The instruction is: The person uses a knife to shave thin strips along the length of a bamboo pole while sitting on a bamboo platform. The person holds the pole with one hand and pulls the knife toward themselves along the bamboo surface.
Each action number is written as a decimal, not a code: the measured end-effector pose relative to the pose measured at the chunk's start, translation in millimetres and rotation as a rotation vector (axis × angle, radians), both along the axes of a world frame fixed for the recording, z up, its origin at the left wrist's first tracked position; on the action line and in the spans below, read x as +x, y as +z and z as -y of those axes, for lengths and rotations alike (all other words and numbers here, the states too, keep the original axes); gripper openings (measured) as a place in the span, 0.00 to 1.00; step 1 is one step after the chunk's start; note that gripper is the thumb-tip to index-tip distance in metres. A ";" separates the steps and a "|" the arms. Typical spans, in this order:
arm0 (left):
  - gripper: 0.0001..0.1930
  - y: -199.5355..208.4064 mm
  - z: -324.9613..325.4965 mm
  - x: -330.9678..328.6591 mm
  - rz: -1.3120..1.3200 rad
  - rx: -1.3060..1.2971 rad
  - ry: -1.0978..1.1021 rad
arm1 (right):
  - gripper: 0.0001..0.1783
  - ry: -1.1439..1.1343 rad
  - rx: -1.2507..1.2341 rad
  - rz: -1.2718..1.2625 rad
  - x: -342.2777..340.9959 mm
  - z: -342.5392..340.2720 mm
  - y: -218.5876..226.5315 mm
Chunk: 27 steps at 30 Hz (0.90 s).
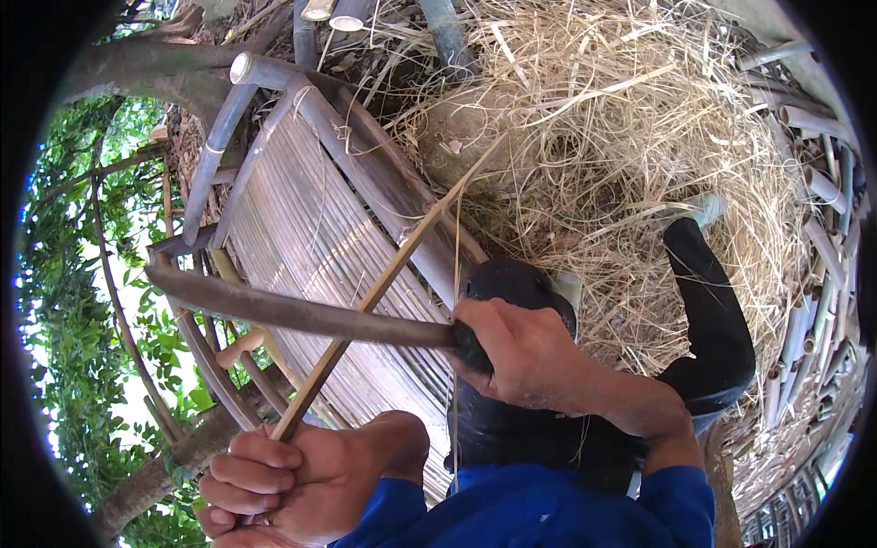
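My right hand [530, 356] is closed round the dark handle of a machete [301, 310], a long blade with a hooked tip that points left. Gripped in my left hand [283, 479] is a long, thin bamboo strip [411, 239], slanting up and to the right, away from me. Blade and strip cross near the middle of the view, the blade passing over the strip. Whether the edge bites into it I cannot tell. My left fingers hide the strip's near end.
A slatted bamboo bench [306, 219] with a thick pole frame lies under the strip. Pale bamboo shavings [621, 155] cover the ground at right, around my black-clad leg [708, 301]. Stacked bamboo poles [813, 265] line the right rim. Leafy branches [73, 301] hang at left.
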<state>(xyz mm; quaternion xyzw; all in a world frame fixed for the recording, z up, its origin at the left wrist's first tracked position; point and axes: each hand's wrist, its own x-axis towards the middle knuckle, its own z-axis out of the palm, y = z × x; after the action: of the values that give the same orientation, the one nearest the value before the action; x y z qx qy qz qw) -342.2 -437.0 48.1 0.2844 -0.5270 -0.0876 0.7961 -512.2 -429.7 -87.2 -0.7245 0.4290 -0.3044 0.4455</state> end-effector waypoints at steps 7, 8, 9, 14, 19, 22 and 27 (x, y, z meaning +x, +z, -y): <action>0.22 -0.3 -3.2 2.3 0.011 0.048 0.118 | 0.20 -0.216 0.104 0.003 2.0 13.8 -34.0; 0.22 -1.0 -4.9 2.0 0.004 0.029 0.076 | 0.20 -0.216 0.111 -0.002 2.4 9.8 -30.8; 0.21 -2.8 -5.3 2.3 -0.002 0.009 0.033 | 0.20 -0.154 -0.012 0.017 2.8 7.0 -28.7; 0.20 2.8 0.8 3.0 -0.018 0.025 0.019 | 0.18 -0.207 0.182 -0.207 -8.2 43.5 -58.2; 0.19 1.4 0.3 12.7 0.024 0.029 0.073 | 0.17 -0.136 -0.065 -0.001 0.6 17.2 -57.5; 0.20 -1.4 1.9 16.2 0.029 0.021 -0.165 | 0.17 -0.269 0.085 -0.302 -26.4 59.2 -101.1; 0.20 -1.9 4.0 31.4 0.006 0.022 -0.165 | 0.16 -0.157 -0.034 -0.182 -12.1 43.6 -91.4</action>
<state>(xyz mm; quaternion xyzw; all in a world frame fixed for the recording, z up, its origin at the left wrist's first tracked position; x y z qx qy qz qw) -310.8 -441.0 46.1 0.2488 -0.5501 -0.1580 0.7814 -524.3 -473.3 -178.6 -0.7209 0.5178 -0.2784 0.3670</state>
